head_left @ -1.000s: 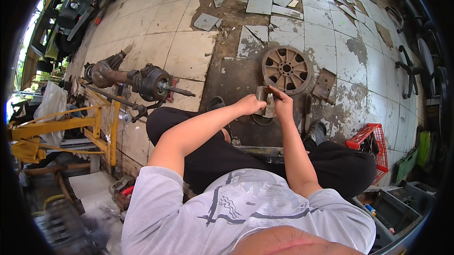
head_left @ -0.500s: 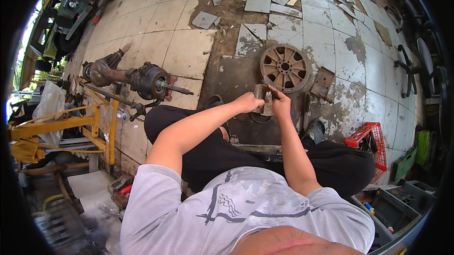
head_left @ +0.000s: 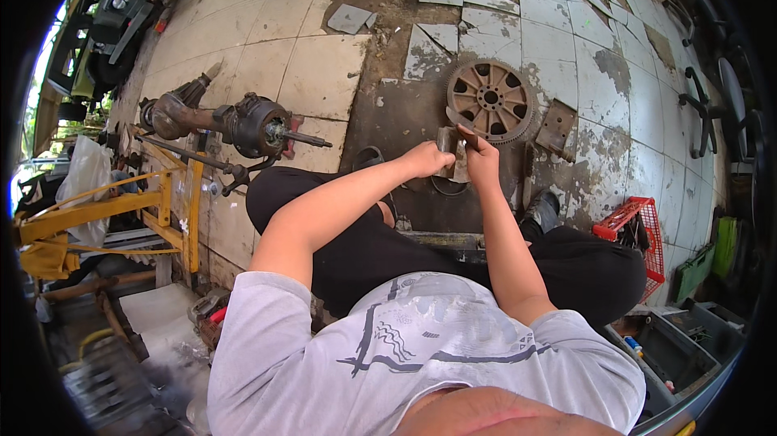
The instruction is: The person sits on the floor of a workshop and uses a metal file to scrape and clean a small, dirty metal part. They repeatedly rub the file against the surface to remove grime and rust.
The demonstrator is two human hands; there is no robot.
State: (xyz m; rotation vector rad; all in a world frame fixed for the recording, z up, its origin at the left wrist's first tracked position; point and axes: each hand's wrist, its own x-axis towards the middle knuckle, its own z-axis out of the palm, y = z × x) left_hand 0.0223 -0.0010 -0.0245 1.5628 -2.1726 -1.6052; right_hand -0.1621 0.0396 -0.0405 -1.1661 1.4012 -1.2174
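Two hands, both ours, are showing in the head view. We're gripping a grey-brown metal part [head_left: 447, 141] with the left hand [head_left: 426, 161], fingers wrapping its left side. With the right hand [head_left: 483, 162] we're pinching a thin flat piece [head_left: 459, 117] that's pointing up and left beside the part; can't tell what it is, or how the hidden fingertips are sitting. We're holding the part out in front, above the floor [head_left: 396, 120], just this side of a rusty toothed wheel [head_left: 490, 108] that's lying flat. Rusty plate [head_left: 557, 127] is lying to the wheel's right. Axle assembly [head_left: 206, 119] is lying well left, shaft pointing right. Yellow frame [head_left: 89, 216] is standing nearer us on the left. Red crate [head_left: 654, 250] is sitting beside our right knee [head_left: 607, 274].
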